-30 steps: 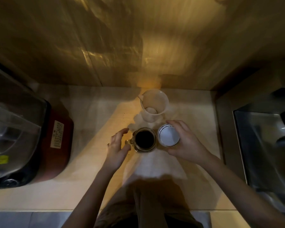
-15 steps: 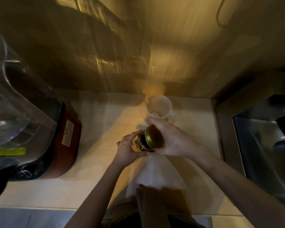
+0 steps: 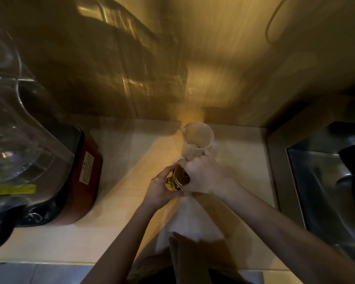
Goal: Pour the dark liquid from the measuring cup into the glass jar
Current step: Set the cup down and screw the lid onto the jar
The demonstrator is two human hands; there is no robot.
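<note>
glass jar [image 3: 175, 179] clasped by left hand [image 3: 159, 190], right hand [image 3: 201, 175] closed over lid [image 3: 180, 176]

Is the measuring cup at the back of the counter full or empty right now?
Almost empty. The measuring cup stands upright behind the hands, and its pale inside shows down to the bottom with no dark liquid visible.

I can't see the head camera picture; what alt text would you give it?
Both hands, left hand and right hand, grip a small glass jar over a white cloth on a wooden counter. A pale measuring cup stands just behind; a blender sits left.
</note>
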